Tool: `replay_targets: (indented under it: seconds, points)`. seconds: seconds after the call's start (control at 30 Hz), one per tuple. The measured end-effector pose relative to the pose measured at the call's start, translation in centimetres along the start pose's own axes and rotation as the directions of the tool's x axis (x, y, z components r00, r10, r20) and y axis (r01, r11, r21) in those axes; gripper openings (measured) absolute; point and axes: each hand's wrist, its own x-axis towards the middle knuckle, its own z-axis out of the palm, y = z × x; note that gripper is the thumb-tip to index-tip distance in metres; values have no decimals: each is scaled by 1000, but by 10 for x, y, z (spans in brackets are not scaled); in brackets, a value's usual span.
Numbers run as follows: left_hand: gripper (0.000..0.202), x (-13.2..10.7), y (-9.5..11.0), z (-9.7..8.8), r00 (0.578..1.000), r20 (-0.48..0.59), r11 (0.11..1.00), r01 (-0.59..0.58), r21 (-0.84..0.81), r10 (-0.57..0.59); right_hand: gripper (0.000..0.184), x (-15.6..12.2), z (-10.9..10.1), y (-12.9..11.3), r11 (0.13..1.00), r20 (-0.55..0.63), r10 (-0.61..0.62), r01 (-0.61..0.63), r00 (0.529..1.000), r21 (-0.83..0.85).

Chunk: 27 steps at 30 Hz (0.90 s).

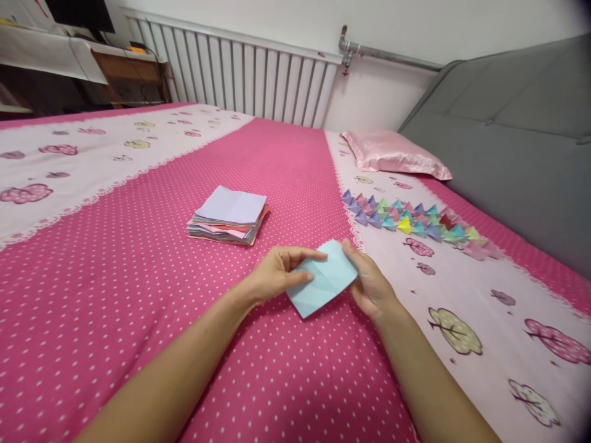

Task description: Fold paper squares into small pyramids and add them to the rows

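Observation:
A light blue sheet of paper [325, 280] with crease lines is held between my two hands, tilted above the pink dotted bedspread. My left hand [281, 271] pinches its left side, thumb and forefinger lying on the upper face. At the right edge, my right hand [369, 280] grips the paper with the thumb near the top corner; its other fingers are partly hidden behind the sheet. Beyond my left hand lies a stack of coloured square papers [231, 212], a pale lilac one on top. Rows of small folded paper pieces [406, 224] in many colours stand to the right.
The bedspread [184, 295] is pink with white patterned bands. A pink satin pillow [394, 152] lies at the far right, against a grey padded headboard [517, 117]. Behind the bed are a white radiator [249, 67] and a pipe [392, 54]. A desk with a monitor [80, 13] stands at far left.

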Motion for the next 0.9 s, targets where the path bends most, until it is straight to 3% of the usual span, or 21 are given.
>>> replay_targets:
  seconds: [0.13,0.23,0.4,0.5,0.63,0.8,0.9]
  points:
    - [39,5,-2,-4,963,-247,993,-116,-20,107,37,-5,3,-3,998,210,44,-55,977,44]
    - [44,7,-3,-5,935,-323,989,-150,20,148,42,-9,7,1,999,243,-13,23,970,-39]
    - [49,7,-5,-2,939,-319,983,-74,169,125,41,-6,8,9,984,56,-124,130,991,-125]
    - [46,8,-7,-1,942,-308,974,-66,215,132,53,-3,6,10,966,-26,-198,190,980,-177]
    - [45,10,-8,-4,923,-349,962,-66,266,159,64,-3,5,9,930,29,-283,281,959,-238]
    - [37,10,-7,-4,909,-353,941,-102,324,220,28,0,1,13,884,109,-309,327,945,-334]
    - [35,9,-5,-3,900,-342,903,-116,413,272,29,1,-2,14,854,103,-333,346,937,-389]
